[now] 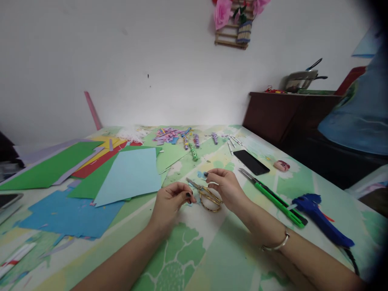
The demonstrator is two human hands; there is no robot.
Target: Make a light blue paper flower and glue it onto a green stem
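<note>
My left hand [172,199] is closed in a pinch, fingertips pressed together above the tablecloth; anything between them is too small to make out. Opposite it, my right hand [226,186] has its thumb and forefinger drawn together, and I cannot make out what they hold. Gold-handled scissors [209,197] lie on the cloth between the hands, blades pointing away to the left. Small blue paper scraps [200,174] are beside the blades. Farther back are rolled paper pieces, among them a green patterned one [193,152] and a purple one [197,140].
Coloured paper sheets [130,171] cover the left side, with blue sheets [75,212] nearer me. Paper strips [168,135] are heaped at the back. On the right lie a black phone [252,162], a green utility knife [274,198], a blue glue gun [323,220] and a small pinkish object [281,165].
</note>
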